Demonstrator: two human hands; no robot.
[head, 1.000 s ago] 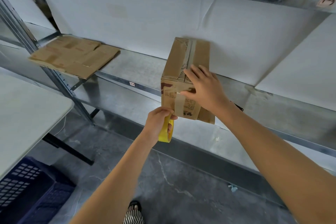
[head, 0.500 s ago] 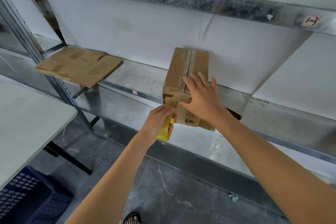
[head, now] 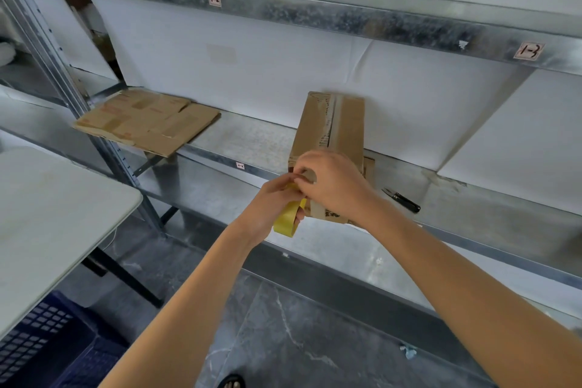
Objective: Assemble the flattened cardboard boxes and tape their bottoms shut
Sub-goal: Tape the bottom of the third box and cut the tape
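Drops right hand (head: 333, 186) off box (head: 333, 129), mid-frame, to pinch tape (head: 339, 123) by roll (head: 288, 219) gripped in left hand (head: 271, 203). Finishing seam strip; needs tear next.

One view only, worn on the head at standing height. Looks forward and down, facing a metal shelf (head: 252, 138) almost square-on, near enough for both arms to reach it. Takes in the box (head: 343, 123) at 12 o'clock just above centre, with left hand (head: 267, 208), right hand (head: 333, 179) and tape roll (head: 288, 220) meeting right below it. Catches flat cardboard (head: 148, 120) at 10 o'clock, a table (head: 47, 214) at 8 o'clock, a crate (head: 37, 340) at 7 o'clock, floor (head: 283, 340) at 6 o'clock. Bends straight edges towards the rim, wide-angle fashion.
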